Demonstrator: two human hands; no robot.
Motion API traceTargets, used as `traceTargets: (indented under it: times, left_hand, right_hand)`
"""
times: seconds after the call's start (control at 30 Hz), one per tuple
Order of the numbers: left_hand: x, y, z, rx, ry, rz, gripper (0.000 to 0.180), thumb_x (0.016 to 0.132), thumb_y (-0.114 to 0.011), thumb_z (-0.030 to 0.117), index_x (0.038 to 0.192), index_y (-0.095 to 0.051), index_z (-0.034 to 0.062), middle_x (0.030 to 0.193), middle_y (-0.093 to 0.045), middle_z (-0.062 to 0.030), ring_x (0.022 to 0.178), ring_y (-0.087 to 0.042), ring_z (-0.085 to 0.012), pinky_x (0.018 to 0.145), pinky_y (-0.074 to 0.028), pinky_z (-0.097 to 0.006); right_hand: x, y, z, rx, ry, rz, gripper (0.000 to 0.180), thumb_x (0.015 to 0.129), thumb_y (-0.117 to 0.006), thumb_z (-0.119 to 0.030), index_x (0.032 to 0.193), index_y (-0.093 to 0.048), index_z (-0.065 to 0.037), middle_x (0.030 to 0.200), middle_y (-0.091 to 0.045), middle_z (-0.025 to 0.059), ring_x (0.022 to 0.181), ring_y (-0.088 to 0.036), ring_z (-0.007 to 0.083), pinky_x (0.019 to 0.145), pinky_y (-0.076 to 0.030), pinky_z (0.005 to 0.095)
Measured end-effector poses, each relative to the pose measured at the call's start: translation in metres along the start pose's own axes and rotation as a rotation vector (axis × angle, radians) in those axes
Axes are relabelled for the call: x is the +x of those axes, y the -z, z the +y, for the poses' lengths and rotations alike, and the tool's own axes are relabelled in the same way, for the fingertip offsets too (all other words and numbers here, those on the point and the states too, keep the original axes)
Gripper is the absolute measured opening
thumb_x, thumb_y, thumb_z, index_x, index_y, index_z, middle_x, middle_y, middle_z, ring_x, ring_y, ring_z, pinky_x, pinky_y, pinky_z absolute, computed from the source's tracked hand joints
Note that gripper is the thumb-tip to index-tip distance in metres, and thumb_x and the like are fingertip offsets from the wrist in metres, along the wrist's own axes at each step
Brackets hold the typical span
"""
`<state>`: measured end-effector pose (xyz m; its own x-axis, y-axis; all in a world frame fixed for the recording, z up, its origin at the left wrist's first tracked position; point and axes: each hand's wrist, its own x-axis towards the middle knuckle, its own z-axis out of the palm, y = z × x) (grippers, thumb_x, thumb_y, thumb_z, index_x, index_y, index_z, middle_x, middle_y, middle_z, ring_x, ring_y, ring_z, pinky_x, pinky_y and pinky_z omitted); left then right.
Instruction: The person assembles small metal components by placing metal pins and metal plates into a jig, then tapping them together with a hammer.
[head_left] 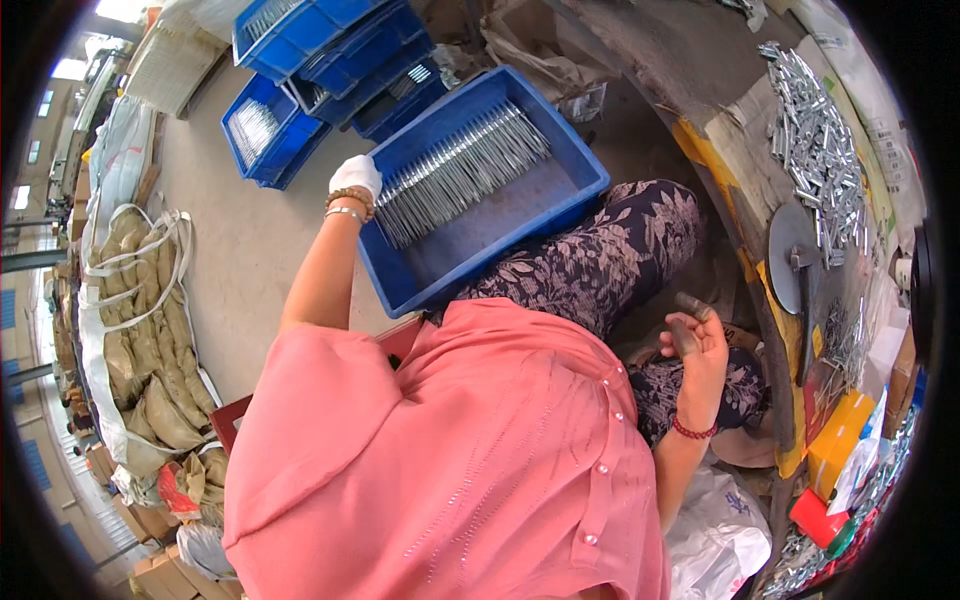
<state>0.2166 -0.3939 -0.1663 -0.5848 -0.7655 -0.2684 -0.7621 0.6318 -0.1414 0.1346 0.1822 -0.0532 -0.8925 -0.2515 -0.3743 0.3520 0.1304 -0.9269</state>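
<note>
Against floral trousers [590,255], a blue plastic tray [570,155] is being touched by the gloved left hand [355,178], grip unclear, with slim metal rods [465,175] apparently already rowed, bare floor left, while the loosely open right hand [703,350] is being held apart.

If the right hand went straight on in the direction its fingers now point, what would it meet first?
Probably the floral trouser leg, up and left of the right hand; depth is unclear, so it might pass above.

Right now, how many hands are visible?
2: the white-gloved left hand, at the left end of the blue rectangular plastic bin; the right hand, beside the dark floral trousers.
</note>
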Motion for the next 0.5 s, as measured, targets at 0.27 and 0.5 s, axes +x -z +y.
traceTargets:
  times: [0.27,0.5]
  left_hand:
    - [-0.047,0.077,0.071,-0.563,-0.293,0.282,0.024,0.1,-0.07,0.03,0.113,-0.077,0.0117,0.096,-0.078,-0.0132,0.089,-0.075,-0.0291,0.078,-0.057,-0.041]
    - [-0.107,0.177,0.255,-1.177,-1.0,0.193,0.028,0.101,-0.071,0.011,0.128,-0.071,0.0006,0.106,-0.076,-0.0054,0.089,-0.071,-0.0121,0.081,-0.057,-0.027]
  right_hand:
    - [0.005,-0.027,-0.006,0.318,-0.061,-0.198,0.014,0.107,-0.065,-0.015,0.112,-0.068,-0.002,0.097,-0.076,0.0087,0.081,-0.074,0.0162,0.07,-0.058,0.0276]
    - [-0.001,-0.013,-0.01,0.341,0.024,-0.226,0.013,0.11,-0.062,-0.018,0.106,-0.065,-0.005,0.096,-0.074,0.0039,0.08,-0.072,0.0129,0.071,-0.058,0.027]
